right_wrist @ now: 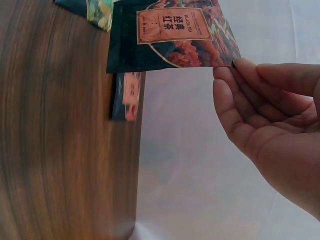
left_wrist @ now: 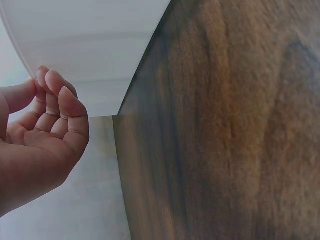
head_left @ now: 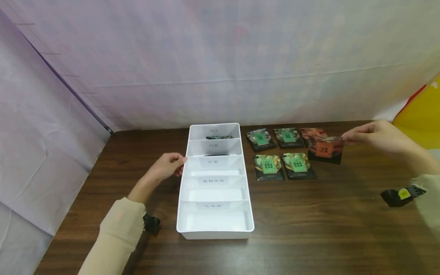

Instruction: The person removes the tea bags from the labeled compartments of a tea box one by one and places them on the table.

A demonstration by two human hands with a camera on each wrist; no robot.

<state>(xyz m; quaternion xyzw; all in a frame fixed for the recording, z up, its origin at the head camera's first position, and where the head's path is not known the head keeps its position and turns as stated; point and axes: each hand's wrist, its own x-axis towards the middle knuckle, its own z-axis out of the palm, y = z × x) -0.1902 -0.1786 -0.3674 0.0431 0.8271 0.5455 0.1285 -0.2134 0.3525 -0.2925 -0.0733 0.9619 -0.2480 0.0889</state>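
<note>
"What sits nearest?"

"Two sleeves, the left sleeve (head_left: 117, 229) and the right sleeve (head_left: 429, 202). Then one white box (head_left: 215, 235) on a brown table (head_left: 309, 236), split by four dividers into five compartments."

"And the left hand (head_left: 168, 166)?"

"At the box's left rim, thumb and fingertips pinching the edge."

"How many packets lie on the table?"

"Five, all right of the box. The nearer row has two with yellow-green wrappers: the near left packet (head_left: 269, 167) and the near right packet (head_left: 298, 165)."

"What does the right hand (head_left: 374, 133) hold?"

"One red packet (head_left: 324, 149) — thumb and fingers gripping it by a corner, raised above the table. The right wrist view shows BLACK TEA on its label."

"Behind it?"

"The far row, three packets: two with green labels, the far left packet (head_left: 260, 139) and the far middle packet (head_left: 288, 137), plus one far red packet (head_left: 312, 133), partly hidden by the held one."

"Anything inside the box?"

"Packet edges (head_left: 220, 137) show in the two farthest compartments — I can't tell how many packets. Beyond everything hangs a pale cloth (head_left: 220, 91)."
</note>
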